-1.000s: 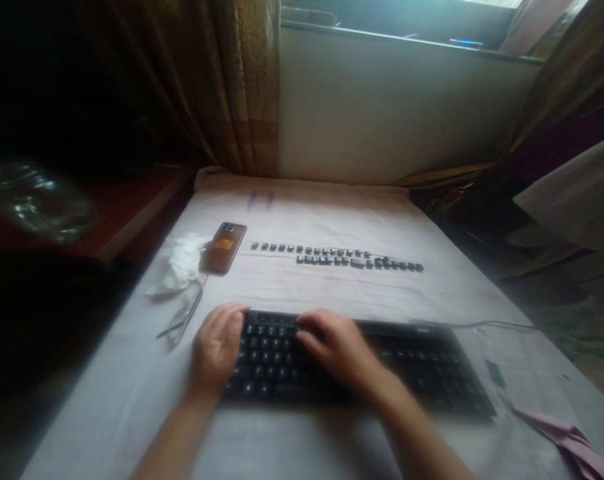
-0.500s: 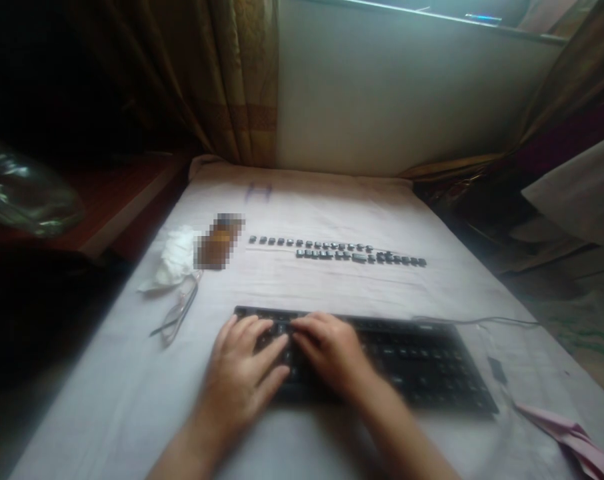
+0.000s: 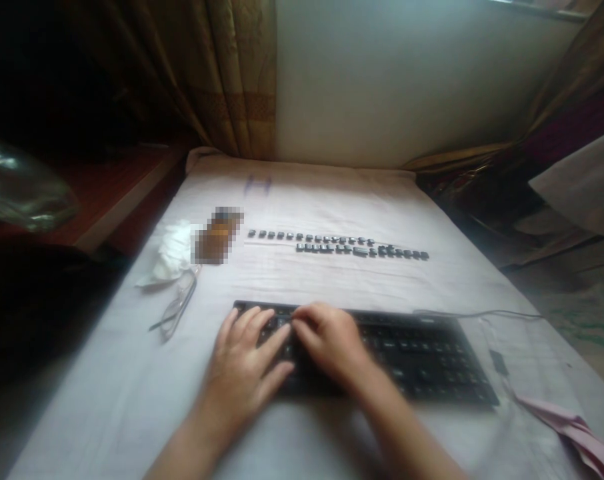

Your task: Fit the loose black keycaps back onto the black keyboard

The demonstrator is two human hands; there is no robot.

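A black keyboard [image 3: 407,350] lies across the near part of a cloth-covered table. My left hand [image 3: 245,360] rests over its left end, fingers spread apart and holding nothing. Beside it, my right hand [image 3: 332,337] bends over the upper left keys with thumb and fingertips pinched together. Whatever may be between those fingertips is too small and blurred to make out. Beyond the keyboard, loose black keycaps [image 3: 327,247] lie in two rough rows on the cloth.
White crumpled tissue [image 3: 171,252], a pixelated brown item [image 3: 216,237] and eyeglasses [image 3: 179,310] lie at the left. A cable [image 3: 502,313] runs off right, above a pink cloth strip [image 3: 567,427]. A clear plastic bottle [image 3: 22,187] is at the far left.
The camera view has tilted slightly, showing less of the window at the top. Both hands stay over the same part of the keyboard, with only slight finger movement.
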